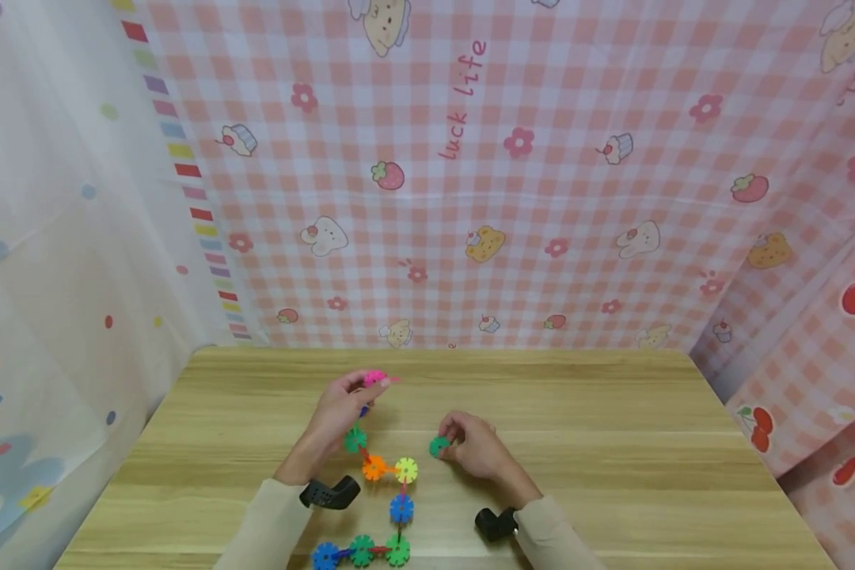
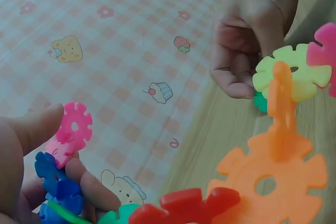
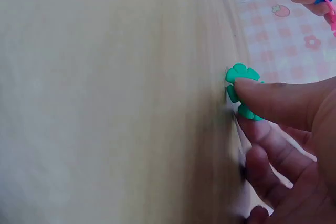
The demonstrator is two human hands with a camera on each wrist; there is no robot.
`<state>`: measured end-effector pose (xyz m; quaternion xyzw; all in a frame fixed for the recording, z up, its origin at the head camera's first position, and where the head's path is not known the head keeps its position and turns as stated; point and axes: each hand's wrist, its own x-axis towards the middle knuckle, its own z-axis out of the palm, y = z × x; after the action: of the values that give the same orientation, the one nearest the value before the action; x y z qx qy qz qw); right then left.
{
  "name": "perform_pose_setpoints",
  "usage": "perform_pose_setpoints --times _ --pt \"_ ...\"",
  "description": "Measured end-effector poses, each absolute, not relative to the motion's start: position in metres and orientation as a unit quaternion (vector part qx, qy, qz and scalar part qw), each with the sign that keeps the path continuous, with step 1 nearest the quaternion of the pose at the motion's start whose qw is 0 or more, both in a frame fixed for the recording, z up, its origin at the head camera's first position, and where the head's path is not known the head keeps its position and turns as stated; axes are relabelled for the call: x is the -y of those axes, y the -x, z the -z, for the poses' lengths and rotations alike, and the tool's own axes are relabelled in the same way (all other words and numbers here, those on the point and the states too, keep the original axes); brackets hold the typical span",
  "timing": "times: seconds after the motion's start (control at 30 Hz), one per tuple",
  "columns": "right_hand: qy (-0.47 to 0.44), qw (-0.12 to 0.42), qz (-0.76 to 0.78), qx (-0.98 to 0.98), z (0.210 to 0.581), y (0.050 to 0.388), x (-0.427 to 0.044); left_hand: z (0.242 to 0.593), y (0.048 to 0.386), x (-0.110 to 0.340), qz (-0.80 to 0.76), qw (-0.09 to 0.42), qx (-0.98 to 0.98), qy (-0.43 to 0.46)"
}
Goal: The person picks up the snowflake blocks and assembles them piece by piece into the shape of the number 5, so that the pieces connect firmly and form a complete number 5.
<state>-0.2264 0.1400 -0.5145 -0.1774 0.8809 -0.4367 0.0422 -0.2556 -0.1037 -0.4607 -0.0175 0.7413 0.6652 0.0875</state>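
My left hand (image 1: 336, 413) pinches a pink notched plastic disc (image 2: 79, 127) at the far end of a chain of interlocking discs. In the left wrist view a second pink piece and blue discs (image 2: 62, 198) sit among its fingers. Further along, the chain has a red disc (image 2: 181, 205), an orange disc (image 1: 374, 468) and a yellow disc (image 1: 406, 470). To the right of the chain, my right hand (image 1: 476, 445) pinches a loose green disc (image 3: 242, 74) between thumb and fingers, close to the tabletop. Part of that disc is hidden by the thumb.
The chain bends toward the near edge through a blue disc (image 1: 401, 509) and a light green disc (image 1: 398, 550), then left to another blue disc (image 1: 325, 556). Beneath lies a wooden table (image 1: 613, 475). A pink checked curtain (image 1: 513, 198) hangs behind it.
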Motion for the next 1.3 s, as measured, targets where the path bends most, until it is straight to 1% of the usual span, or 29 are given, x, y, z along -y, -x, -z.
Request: perform_pose_setpoints --times 0.2,0.33,0.57,0.7,1.03,1.3 --pt "0.143 0.048 0.488 -0.86 0.508 0.233 -0.141 0.461 0.256 0.1 -0.678 0.083 -0.73 0.014" --pt "0.118 0.027 0.535 -0.836 0.497 0.238 -0.14 0.461 0.257 0.096 -0.686 0.075 -0.723 0.017" --pt "0.099 -0.004 0.6 -0.794 0.476 0.245 -0.137 0.461 0.258 0.087 -0.707 0.054 -0.705 0.023" --pt "0.086 -0.021 0.62 -0.78 0.466 0.246 -0.135 0.46 0.256 0.083 -0.72 0.056 -0.692 0.014" --pt "0.084 -0.063 0.629 -0.77 0.451 0.252 -0.126 0.459 0.255 0.079 -0.723 0.068 -0.688 -0.003" --pt "0.092 -0.078 0.649 -0.751 0.445 0.251 -0.121 0.455 0.253 0.077 -0.707 0.07 -0.703 -0.026"
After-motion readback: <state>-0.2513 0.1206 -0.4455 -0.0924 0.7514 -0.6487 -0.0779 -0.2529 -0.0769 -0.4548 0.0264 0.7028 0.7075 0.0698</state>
